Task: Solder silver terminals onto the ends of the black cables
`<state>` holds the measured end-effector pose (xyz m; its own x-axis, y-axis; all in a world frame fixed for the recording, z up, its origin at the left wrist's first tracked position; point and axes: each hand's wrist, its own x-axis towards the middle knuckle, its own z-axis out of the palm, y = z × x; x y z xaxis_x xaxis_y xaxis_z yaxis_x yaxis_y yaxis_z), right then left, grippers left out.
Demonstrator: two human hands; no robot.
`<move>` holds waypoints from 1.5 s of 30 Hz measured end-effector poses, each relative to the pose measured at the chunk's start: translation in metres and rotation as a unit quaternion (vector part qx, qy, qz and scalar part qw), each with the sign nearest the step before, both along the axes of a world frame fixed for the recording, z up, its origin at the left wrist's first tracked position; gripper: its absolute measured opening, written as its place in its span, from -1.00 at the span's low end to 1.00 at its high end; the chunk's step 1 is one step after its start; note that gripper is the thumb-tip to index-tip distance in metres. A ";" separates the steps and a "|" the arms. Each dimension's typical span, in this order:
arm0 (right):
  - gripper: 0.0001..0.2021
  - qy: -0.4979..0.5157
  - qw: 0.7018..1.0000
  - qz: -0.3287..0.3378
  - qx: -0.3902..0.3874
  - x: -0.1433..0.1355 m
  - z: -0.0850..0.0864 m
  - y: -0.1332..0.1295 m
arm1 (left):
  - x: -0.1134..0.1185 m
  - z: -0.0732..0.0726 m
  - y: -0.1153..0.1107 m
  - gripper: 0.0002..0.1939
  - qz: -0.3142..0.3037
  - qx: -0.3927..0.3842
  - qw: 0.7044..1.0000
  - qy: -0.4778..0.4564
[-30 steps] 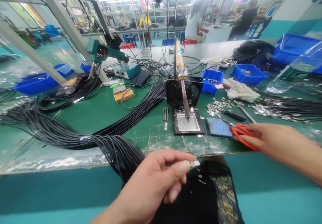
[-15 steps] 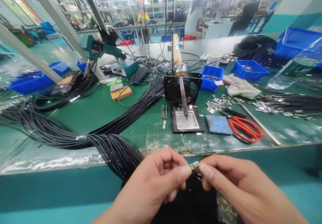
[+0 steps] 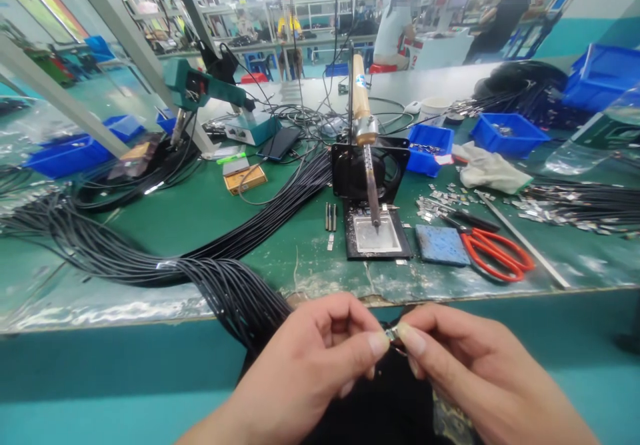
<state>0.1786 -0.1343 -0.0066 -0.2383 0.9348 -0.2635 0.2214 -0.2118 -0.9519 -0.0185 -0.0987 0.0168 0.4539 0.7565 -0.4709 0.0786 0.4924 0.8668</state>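
Between the pinched fingertips of both hands is a small metal connector (image 3: 392, 332), mostly covered by the thumbs. My left hand (image 3: 325, 358) grips it from the left, closed. From the other side my right hand (image 3: 460, 358) pinches it, also closed. Both hands are in front of the bench edge, above a dark lap. A thick bundle of black cables (image 3: 240, 298) hangs over the edge beside my left hand. Beyond the hands, a soldering iron (image 3: 367, 125) points tip-down over a metal solder tray (image 3: 360, 248).
Right of the tray lie a blue sponge (image 3: 441, 245), red-handled scissors (image 3: 500, 258), scattered connectors (image 3: 435, 206) and a white glove (image 3: 493, 170). A black fan (image 3: 345, 171) stands behind the tray. Blue bins (image 3: 507, 137) sit further back. People sit at far benches.
My hands have come closer together, so less of the connector shows between the fingertips. The whole view has shifted slightly.
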 end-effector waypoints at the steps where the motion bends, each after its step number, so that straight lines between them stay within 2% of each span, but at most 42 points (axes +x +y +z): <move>1: -0.69 0.000 1.000 0.001 0.002 0.001 -0.001 0.000 | 0.000 0.000 0.000 -0.77 -0.002 0.000 1.000 0.001; 9: -0.71 -0.007 1.000 0.012 0.014 0.005 -0.006 0.000 | -0.002 0.000 -0.001 -0.83 -0.013 -0.001 1.000 -0.005; 18: -0.74 -0.017 0.999 0.007 0.047 0.006 -0.008 0.001 | 0.002 0.000 0.001 -0.76 -0.014 -0.029 0.999 -0.005; 23: -0.74 -0.019 0.998 0.014 0.056 0.009 -0.012 0.000 | 0.003 -0.001 0.003 -0.81 -0.014 -0.039 0.999 0.003; 35: -0.74 -0.009 0.999 0.016 0.044 0.009 -0.013 0.002 | 0.006 0.001 0.006 -0.80 -0.018 -0.043 0.998 0.040; 39: -0.71 -0.003 1.000 0.022 0.016 0.007 -0.014 0.005 | 0.007 0.000 0.007 -0.82 -0.010 -0.048 0.998 0.034; 43: -0.80 0.041 0.998 0.006 -0.039 0.014 -0.018 0.005 | 0.008 -0.002 0.009 -0.83 0.007 -0.045 0.999 0.023; 45: -0.71 0.089 0.995 0.011 -0.041 0.021 -0.019 0.002 | 0.009 -0.003 0.010 -0.83 0.019 -0.044 0.999 0.017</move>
